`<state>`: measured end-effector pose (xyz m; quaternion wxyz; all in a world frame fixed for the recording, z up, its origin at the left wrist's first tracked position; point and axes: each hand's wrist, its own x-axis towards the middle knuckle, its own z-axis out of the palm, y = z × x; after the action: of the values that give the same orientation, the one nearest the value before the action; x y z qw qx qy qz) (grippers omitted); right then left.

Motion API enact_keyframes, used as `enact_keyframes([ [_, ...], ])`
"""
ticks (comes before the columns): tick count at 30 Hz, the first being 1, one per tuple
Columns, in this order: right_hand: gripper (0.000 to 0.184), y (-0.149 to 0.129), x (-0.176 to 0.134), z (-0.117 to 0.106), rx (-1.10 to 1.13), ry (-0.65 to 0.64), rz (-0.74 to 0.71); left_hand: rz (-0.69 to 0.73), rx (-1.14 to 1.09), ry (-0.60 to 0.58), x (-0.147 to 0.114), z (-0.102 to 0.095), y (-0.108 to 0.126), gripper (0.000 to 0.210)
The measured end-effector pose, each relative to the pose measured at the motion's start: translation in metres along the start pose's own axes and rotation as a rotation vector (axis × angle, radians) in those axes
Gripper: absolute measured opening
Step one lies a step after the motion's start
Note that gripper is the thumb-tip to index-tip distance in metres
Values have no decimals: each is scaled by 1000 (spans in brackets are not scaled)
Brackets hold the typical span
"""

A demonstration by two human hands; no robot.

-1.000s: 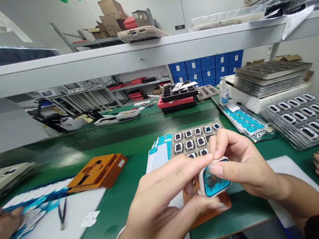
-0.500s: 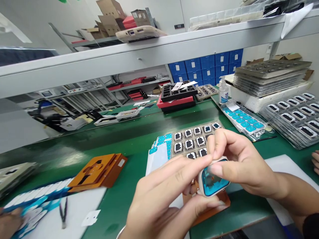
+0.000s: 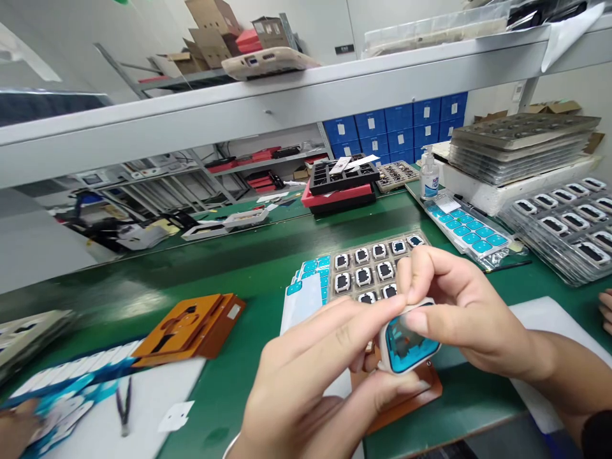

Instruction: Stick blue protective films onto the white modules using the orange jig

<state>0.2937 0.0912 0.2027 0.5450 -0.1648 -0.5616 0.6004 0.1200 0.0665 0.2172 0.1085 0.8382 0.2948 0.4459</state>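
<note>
A watch case [image 3: 412, 347] with a white frame and blue film on its face is held up between my two hands. My left hand [image 3: 315, 363] grips its lower left side, fingers along the back edge and thumb beneath. Closed on its upper right is my right hand [image 3: 468, 312], the thumb pressing on the blue film. Partly hidden under the case lies an orange fixture block [image 3: 421, 398]. Behind my hands a clear tray [image 3: 337, 245] carries several more white-framed cases. Sheets of blue stickers [image 3: 313, 268] lie left of that tray.
An orange fixture [image 3: 186, 328], tweezers [image 3: 123, 405] and a white sheet [image 3: 157, 389] are on the left, with another person's hand [image 3: 19, 417]. Stacked trays [image 3: 564, 223], a pump bottle [image 3: 429, 175] and another person's fingers [image 3: 606, 309] are at right. A shelf beam [image 3: 268, 108] crosses above.
Both hands keep their hold on the watch case. My right thumb has shifted slightly across its face, and the case is tilted a little differently. The hand at far left has moved slightly.
</note>
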Motion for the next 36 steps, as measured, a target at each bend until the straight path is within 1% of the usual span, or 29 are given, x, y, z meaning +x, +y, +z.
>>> enact_keyframes([
  [8,33,0,1,1,-41,42,-3,5,0,-14,-2,-1,1,38],
  [13,25,0,0,-2,11,20,47,-10,-63,3,1,1,-4,40],
  [16,19,-1,0,-4,15,45,75,-28,-134,17,2,0,-10,42],
  [19,15,-4,-1,-4,29,57,104,-76,-184,9,3,-1,-15,39],
  [24,9,-10,-3,-2,24,26,103,-149,-275,11,4,-4,-15,38],
  [30,13,-13,-7,-4,-26,16,126,-183,-253,-4,3,-6,-13,41],
  [34,18,-12,-6,-4,-51,9,120,-163,-230,-1,2,-6,-14,45],
  [36,22,-11,-4,-3,-56,5,101,-146,-194,5,2,-5,-15,43],
])
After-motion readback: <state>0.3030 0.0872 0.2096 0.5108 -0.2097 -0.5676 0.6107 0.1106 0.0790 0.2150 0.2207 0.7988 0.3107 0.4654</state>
